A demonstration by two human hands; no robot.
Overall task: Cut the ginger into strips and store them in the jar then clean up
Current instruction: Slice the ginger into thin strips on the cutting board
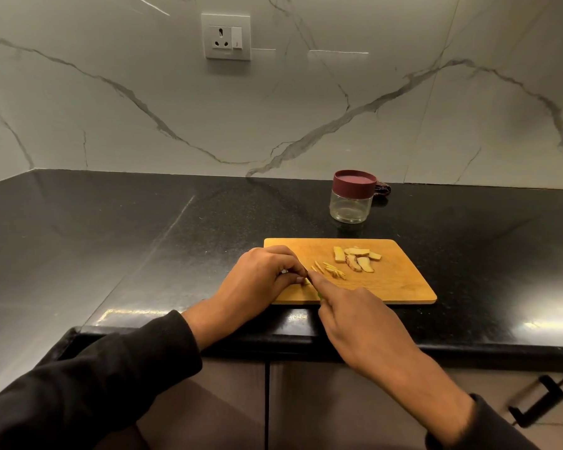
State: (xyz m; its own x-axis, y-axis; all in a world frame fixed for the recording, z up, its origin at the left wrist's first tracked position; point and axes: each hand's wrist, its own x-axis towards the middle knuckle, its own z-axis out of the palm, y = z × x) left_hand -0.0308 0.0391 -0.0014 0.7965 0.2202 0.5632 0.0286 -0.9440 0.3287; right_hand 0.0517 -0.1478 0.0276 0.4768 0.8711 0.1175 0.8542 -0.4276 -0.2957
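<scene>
Head view: black speckled tabletop (143, 241), wooden cutting board (400, 280) at the near edge, right of centre. Left hand (257, 280) sits on the board's near-left corner, fingers curled, pinching a small ginger piece (306, 281) down against the board; most of the piece is hidden under the fingertips. Right hand (355, 316) comes in from the near right, index finger stretched forward along something thin, rest of the fingers wrapped; only a green sliver shows below the finger, likely a knife handle, blade not visible. Right fingertip meets the left fingertips at the ginger piece. Cut ginger strips (330, 270) lie fanned on the board just right of the hands. Thicker ginger slices (356, 258) in a loose pile further right and farther back, on the board. Jar (350, 203), clear with maroon lid on, stands on the tabletop beyond the board's far edge, apart from it. Dark cloth (382, 190) just behind the jar on its right. Wall socket (226, 36) on the marble backsplash, far left of the jar.
</scene>
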